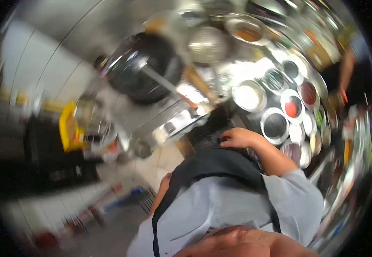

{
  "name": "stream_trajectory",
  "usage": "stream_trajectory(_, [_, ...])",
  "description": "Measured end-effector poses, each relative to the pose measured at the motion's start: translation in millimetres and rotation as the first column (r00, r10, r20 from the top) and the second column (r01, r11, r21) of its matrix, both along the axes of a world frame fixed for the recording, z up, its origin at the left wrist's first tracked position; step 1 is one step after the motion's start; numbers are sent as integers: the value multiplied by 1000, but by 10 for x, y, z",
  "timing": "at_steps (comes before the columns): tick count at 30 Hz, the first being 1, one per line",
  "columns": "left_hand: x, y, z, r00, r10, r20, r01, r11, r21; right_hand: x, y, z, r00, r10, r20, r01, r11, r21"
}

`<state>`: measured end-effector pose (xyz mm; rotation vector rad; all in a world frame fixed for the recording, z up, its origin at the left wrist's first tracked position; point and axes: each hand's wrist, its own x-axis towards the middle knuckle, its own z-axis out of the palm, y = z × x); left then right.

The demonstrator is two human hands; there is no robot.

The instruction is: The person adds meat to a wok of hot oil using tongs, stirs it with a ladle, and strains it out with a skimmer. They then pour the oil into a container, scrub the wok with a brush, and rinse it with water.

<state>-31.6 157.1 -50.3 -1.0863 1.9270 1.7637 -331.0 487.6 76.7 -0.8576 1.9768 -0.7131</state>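
Observation:
My right hand [236,138] is at the front of my black apron [220,160], with its fingers curled around something small and dark that I cannot make out. My left hand [165,181] shows only in part at the apron's left side, its fingers hidden. Ahead on the steel stove stands a large black wok [145,68], with a long-handled ladle [164,81] lying across it. The whole view is smeared by motion.
White bowls and containers [274,125] crowd the right, one holding something red [291,108]. A metal colander [207,45] sits beyond the wok. A yellow object [67,128] is at the left. Another person's arm [347,70] reaches in at the far right.

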Motion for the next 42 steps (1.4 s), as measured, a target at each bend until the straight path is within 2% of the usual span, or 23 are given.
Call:
stream_trajectory(4, [-407,-490,-25,935,-353,35,355,929,-101,666,-158,-80,952,-287,-105,284,958,-36])
stream_trajectory(8, [-953,-647,-60,775,-629,63,631,763,-141,1473,198,150,720,-690,-73,679,722,-133])
stream_trajectory(10, [-1238,-516,-100,688,-725,42,721,675,-158,1925,640,325,403,-904,-142,883,425,-199])
stream_trajectory(11, [-1374,-410,-104,639,-769,27,761,627,-167,2195,861,396,70,-972,-224,936,142,-322])
stream_trajectory(12, [-1523,-277,-107,588,-809,4,795,577,-188,2441,1167,394,-183,-936,-300,948,-87,-307])
stream_trajectory(13, [-1688,-108,-105,530,-847,-39,825,525,-209,2772,1522,476,-377,-869,-322,920,-310,-239])
stream_trajectory(14, [-1828,104,-55,479,-873,-95,838,487,-245,3102,1827,461,-676,-645,-358,734,-545,-405])
stream_trajectory(15, [-1950,350,37,429,-891,-149,850,454,-267,3547,2246,336,-781,-379,-496,623,-521,-583])
stream_trajectory(16, [-2009,737,348,392,-896,-208,852,439,-285,4029,2623,277,-817,-160,-555,529,-591,-609])
stream_trajectory(17, [-2019,1114,701,389,-888,-244,864,444,-237,4511,3030,178,-759,-15,-650,431,-761,-486])
stream_trajectory(19, [-1997,1964,1227,316,-874,-370,881,415,-228,5408,3621,-210,-691,-183,-699,393,-907,-151])
stream_trajectory(20, [-2004,2261,1315,237,-858,-455,884,385,-266,5567,3784,-353,-701,-172,-692,379,-912,-158])
stream_trajectory(21, [-2008,2574,1474,156,-870,-467,917,304,-260,5564,3809,-300,-947,-15,-322,80,-979,-190])
stream_trajectory(22, [-2097,2822,1358,171,-866,-471,958,258,-125,5544,3813,-276,-976,195,94,-203,-975,-86])
stream_trajectory(23, [-2036,3153,1482,68,-852,-519,974,169,-151,5610,3861,-348,-978,185,95,-192,-979,-74])
stream_trajectory(25, [-1927,3736,1599,-107,-863,-494,983,-16,-185,5623,4079,-528,-949,48,310,-85,-991,-108])
stream_trajectory(29, [-1688,4627,1556,-303,-806,-509,951,-219,-220,5897,4130,-413,-964,19,267,-75,-977,-200])
stream_trajectory(30, [-1657,4800,1544,-399,-759,-515,913,-273,-304,5973,4070,-316,-981,-53,188,10,-975,-224])
stream_trajectory(33, [-1494,5206,1658,-390,-782,-487,919,-367,-146,6019,4022,53,-976,-208,66,195,-968,-159])
stream_trajectory(35, [-1387,5436,1629,-370,-790,-489,925,-362,-114,5765,4029,252,-872,-488,-26,485,-856,-181])
stream_trajectory(38, [-1350,5632,1731,-258,-837,-482,939,-334,77,4820,3912,652,-773,-632,51,614,-767,-189])
stream_trajectory(41, [-1448,5683,1786,-208,-893,-399,972,-235,20,4259,3938,423,-552,-823,138,805,-568,-172])
stream_trajectory(42, [-1506,5649,1848,-208,-894,-396,974,-150,-171,4016,3871,430,-522,-807,275,787,-581,-210])
